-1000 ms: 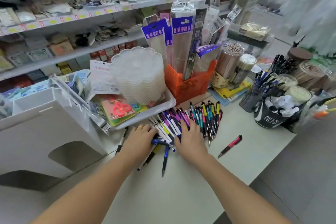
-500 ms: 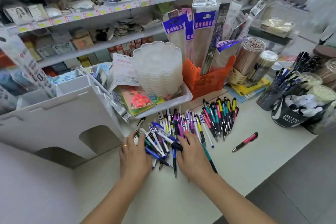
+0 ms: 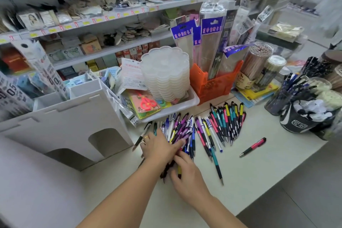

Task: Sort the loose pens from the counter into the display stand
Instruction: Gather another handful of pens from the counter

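I'm on the gathering step: my left hand [image 3: 159, 147] lies spread over the loose pens [image 3: 182, 131] on the bench [image 3: 259, 168], my right hand [image 3: 187, 170] just behind it closing on a few. Next, lift them left to the white display stand [image 3: 61, 126]

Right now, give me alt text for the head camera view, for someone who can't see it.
Two bare hands, left hand and right hand, gather a pile of loose pens on a pale counter. A white display stand sits left; one red pen lies apart, right.
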